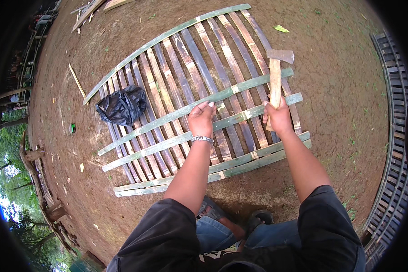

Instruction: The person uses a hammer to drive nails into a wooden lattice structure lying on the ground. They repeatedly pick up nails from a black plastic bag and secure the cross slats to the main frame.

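Slatted bamboo panel with green crosspieces (233, 119) lies on brown dirt ground (349, 113); above it, the right grip (279, 117) is wrapped around a pale wooden-handled, grey-headed hatchet (275, 81), while the left grip (201, 119) is pinched narrow, whether around anything I cannot tell.

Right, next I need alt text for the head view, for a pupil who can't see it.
A person's right hand grips a wooden-handled hatchet over a slatted bamboo panel lying on bare earth, while the curled left hand is over the panel's middle. A crumpled black plastic bag rests on the panel's left side.
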### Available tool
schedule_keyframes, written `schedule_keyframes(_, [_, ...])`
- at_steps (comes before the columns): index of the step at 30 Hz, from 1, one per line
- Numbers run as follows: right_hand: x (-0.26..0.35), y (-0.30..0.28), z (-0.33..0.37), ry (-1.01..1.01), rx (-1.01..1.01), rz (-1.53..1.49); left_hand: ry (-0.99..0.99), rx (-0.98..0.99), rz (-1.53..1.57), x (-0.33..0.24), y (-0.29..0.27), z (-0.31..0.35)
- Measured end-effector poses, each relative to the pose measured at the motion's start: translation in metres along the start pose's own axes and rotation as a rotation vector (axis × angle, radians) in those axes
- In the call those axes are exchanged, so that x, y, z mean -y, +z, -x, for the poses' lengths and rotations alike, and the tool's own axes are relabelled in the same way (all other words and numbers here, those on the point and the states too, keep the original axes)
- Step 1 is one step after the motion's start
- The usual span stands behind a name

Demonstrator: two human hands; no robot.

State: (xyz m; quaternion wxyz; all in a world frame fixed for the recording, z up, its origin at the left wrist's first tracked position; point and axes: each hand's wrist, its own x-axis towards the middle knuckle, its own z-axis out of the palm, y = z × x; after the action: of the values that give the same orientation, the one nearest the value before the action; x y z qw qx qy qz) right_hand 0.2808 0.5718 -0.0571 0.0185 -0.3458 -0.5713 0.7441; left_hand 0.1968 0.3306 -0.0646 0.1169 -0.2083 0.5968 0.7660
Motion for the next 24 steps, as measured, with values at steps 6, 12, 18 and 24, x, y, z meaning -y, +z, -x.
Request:
schedule_keyframes(6, [0.002, 0.001, 0.001, 0.009, -0.005, 0.004, 0.211, -0.060, -0.342, -0.004, 0.012, -0.011])
schedule_keyframes(12, [0.001, 0.001, 0.000, 0.009, -0.002, -0.002, 0.706, -0.208, -0.988, 0.004, 0.025, -0.014])
schedule_keyframes(18, [0.000, 0.001, 0.000, 0.019, -0.010, 0.001, 0.767, -0.216, -1.067, 0.011, 0.025, -0.015])
schedule_keyframes(24, [-0.003, 0.000, -0.001, -0.012, -0.006, 0.006, 0.816, -0.185, -1.105, 0.009, 0.026, -0.013])
